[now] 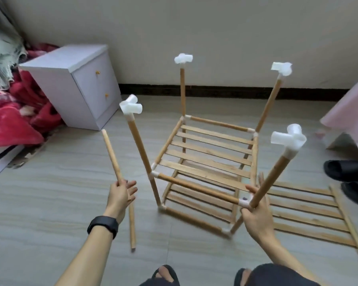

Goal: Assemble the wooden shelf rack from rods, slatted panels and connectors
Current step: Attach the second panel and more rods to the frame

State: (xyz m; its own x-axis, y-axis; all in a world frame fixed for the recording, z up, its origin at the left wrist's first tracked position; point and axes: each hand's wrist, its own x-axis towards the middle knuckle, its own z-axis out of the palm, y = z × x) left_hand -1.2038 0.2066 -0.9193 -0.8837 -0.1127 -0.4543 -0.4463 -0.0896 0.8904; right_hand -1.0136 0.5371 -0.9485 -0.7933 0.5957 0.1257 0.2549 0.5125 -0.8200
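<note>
Half-built rack frame: right hand clamped on its near upright, steadying it; left hand, left of frame, grips loose rod, likely the next crosspiece.

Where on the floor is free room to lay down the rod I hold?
Bare floor lies left of the lying rod, toward the red blanket, and behind the rack by the wall. Crowded right of the rack: loose slatted panel, black slippers.

tan wooden rods, white connectors, lilac cabinet
</note>
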